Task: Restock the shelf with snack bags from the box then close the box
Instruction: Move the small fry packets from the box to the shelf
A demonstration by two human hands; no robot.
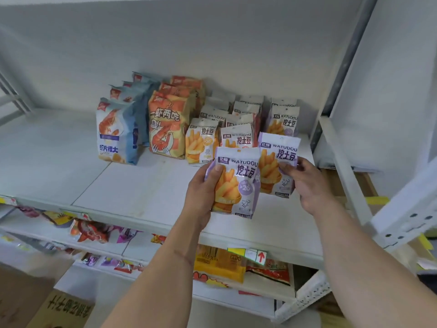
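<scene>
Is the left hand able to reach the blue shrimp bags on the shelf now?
Probably not yet: the left hand already grips a purple bag. The way to the blue shrimp bags looks free, across the bare shelf, but the hand is full.

Place: a small shop, or its stock room.
Shelving: a white metal shelf unit (146,202) with several levels.
Goods: at 12 o'clock, snack bags in rows by kind, shrimp chip bags (113,133) beside potato stick bags (201,143).
Labels: a price tag (247,254) on the shelf edge.
Supply: a cardboard box (59,311) at 7 o'clock.
</scene>
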